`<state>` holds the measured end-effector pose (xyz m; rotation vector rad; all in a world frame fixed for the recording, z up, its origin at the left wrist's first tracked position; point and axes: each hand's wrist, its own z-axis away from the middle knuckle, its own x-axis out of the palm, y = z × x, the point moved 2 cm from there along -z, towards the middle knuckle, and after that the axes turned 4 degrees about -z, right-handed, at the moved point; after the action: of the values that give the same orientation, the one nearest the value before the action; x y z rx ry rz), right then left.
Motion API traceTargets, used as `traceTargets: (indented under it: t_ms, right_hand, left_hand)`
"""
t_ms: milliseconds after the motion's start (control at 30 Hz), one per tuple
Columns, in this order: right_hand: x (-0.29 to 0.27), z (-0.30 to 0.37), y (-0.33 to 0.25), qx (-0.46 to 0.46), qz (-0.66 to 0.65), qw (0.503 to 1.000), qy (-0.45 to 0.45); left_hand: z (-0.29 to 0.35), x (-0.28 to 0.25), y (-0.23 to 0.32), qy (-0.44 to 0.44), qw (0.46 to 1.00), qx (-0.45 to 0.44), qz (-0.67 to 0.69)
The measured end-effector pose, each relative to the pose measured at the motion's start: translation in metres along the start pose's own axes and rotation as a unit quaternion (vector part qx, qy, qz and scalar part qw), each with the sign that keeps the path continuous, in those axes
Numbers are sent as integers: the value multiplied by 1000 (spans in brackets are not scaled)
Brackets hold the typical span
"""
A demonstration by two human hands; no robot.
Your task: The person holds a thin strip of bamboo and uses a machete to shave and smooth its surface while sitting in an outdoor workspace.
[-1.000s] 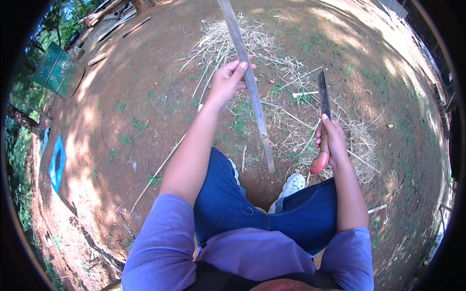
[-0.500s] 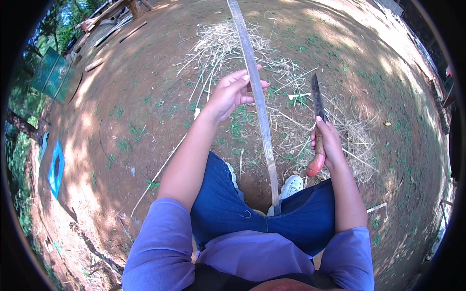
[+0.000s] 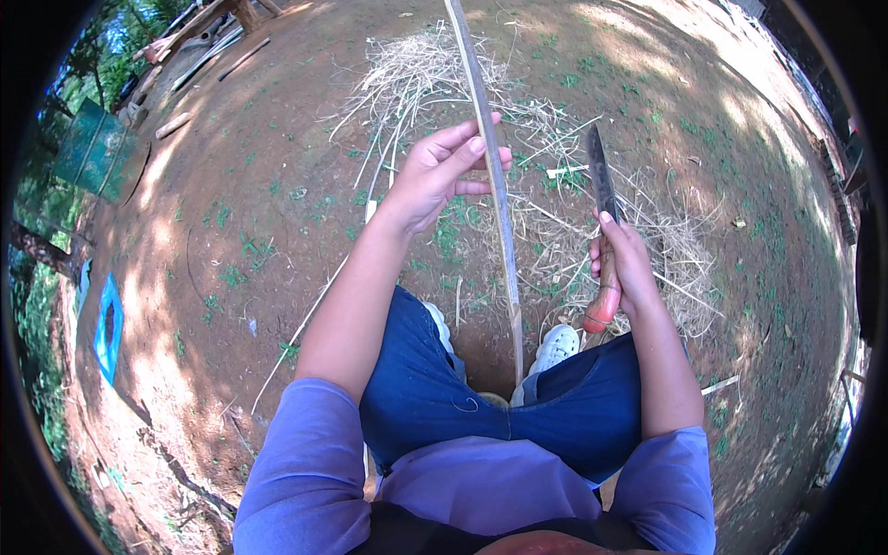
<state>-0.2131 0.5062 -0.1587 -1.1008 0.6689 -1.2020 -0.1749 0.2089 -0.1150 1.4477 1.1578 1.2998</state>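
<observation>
A long, narrow wooden strip (image 3: 503, 222), probably split bamboo, stands lengthwise before me, from the top of the view down between my knees. My left hand (image 3: 444, 171) pinches it at its upper part, thumb on the near side and fingertips showing beyond its far edge. In my right hand (image 3: 627, 264) is a large knife (image 3: 603, 180) with a dark blade and a wooden handle, reddish at its butt. The blade points away from me, apart from the strip. The strip's lower end meets the area by my white shoe (image 3: 555, 349).
Thin shavings (image 3: 416, 79) lie heaped on the dirt ahead, and more shavings (image 3: 684, 264) are scattered to the right. A green drum (image 3: 100, 153) lies at far left, with a blue plastic piece (image 3: 108, 328) nearer. A long thin stick (image 3: 301, 328) rests left of my legs.
The strip has turned about its length, now showing a narrower edge, and its lower end has shifted slightly left. The knife has tilted a little; both hands keep their hold.
</observation>
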Motion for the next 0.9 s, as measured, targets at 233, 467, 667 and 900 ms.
traceTargets:
  t_ms: [233,467,667,900]
  right_hand:
    - [-2,-3,4,6,22,1000,0]
    - [2,-1,0,2,4,1000,-12]
    - [1,-4,3,9,7,1000,-15]
    - [3,-5,3,15,16,1000,-19]
  left_hand:
    - [2,6,6,8,999,10,-34]
    - [4,11,11,22,999,27,-31]
    - [8,14,17,39,997,51,-45]
    - [11,19,21,41,994,93,-36]
